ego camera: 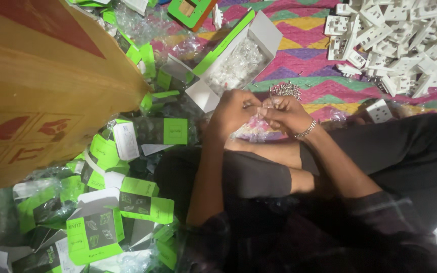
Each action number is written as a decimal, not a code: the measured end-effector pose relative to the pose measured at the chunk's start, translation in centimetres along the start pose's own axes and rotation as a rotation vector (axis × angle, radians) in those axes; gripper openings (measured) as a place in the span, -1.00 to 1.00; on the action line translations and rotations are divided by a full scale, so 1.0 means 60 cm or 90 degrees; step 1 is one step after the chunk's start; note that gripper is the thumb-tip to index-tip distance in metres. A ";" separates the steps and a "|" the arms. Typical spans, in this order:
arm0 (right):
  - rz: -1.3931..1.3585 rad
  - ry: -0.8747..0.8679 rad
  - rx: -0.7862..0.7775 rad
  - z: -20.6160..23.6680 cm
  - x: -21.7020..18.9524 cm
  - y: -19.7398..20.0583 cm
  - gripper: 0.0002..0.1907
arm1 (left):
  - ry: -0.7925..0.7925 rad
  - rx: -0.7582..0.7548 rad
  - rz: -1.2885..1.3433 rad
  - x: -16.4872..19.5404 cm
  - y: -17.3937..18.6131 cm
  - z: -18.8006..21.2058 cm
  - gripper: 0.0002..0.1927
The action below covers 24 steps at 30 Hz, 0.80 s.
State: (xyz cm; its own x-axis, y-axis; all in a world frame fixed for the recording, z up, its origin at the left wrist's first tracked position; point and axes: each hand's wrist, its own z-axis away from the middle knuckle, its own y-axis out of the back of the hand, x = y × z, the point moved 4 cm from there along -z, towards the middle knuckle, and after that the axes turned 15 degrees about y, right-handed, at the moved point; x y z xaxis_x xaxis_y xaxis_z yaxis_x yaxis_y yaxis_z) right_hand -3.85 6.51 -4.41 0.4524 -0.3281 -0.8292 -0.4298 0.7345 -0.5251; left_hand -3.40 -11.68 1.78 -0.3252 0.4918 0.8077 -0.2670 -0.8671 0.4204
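I am watching both hands meeting over the lap: the left hand (233, 112) and right hand (285, 114) are pinching a small clear plastic packet (253, 130) between them. The screw pile (285, 90) is lying just beyond, nearer the right.

- One view only, head-worn camera, looks steeply down at the wearer's lap and the floor.
- Close range: left hand (233, 108) and right hand (287, 114) sit mid-frame.
- Top edge reaches the patterned mat (304, 30); cardboard box (41, 86) fills the left.
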 end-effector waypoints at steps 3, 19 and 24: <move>0.091 -0.026 0.014 0.001 0.002 0.004 -0.95 | -0.011 -0.022 -0.015 0.000 -0.006 -0.002 -0.88; 0.130 -0.043 0.036 -0.004 0.029 0.030 -0.92 | -0.016 -0.140 0.080 -0.001 -0.026 -0.003 -0.72; 0.185 -0.035 0.020 -0.007 0.038 0.041 -0.90 | -0.006 -0.088 0.010 -0.018 -0.034 -0.011 -0.81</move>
State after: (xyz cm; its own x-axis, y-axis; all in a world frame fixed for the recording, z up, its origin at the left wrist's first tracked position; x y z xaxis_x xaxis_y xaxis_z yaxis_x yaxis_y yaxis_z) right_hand -4.19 7.29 -7.69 0.3563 -0.0697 -0.9318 -0.5232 0.8114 -0.2607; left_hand -3.09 -10.37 -0.19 -0.3217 0.4764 0.8182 -0.3841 -0.8556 0.3471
